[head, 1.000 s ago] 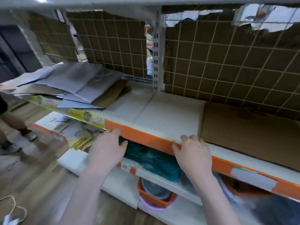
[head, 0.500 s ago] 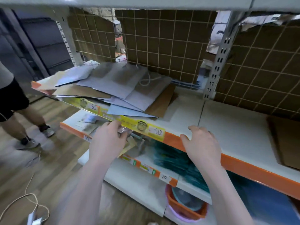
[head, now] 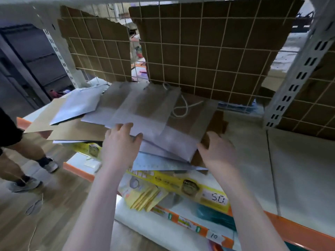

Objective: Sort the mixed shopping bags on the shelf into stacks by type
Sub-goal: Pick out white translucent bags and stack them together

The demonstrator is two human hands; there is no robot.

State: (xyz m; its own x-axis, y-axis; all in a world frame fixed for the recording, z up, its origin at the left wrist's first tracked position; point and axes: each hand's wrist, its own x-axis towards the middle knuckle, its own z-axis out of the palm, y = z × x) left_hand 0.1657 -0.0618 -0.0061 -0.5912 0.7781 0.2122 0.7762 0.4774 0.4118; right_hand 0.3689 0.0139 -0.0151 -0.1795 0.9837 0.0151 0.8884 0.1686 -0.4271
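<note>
Both hands now on bags

A white wire grid backed by torn brown cardboard is filling the upper centre; perforated grey uprights are standing at right, wood-look flooring is spreading across the lower left, where another person's legs are standing

Your pile of shopping bags lies on the left part of the shelf, its near edge overhanging the front lip. Your left hand rests on the pile's front edge, your right hand at its right corner. Behind the pile stands the wire grid. Right of it rises the upright post. Below sits a lower shelf.
</note>
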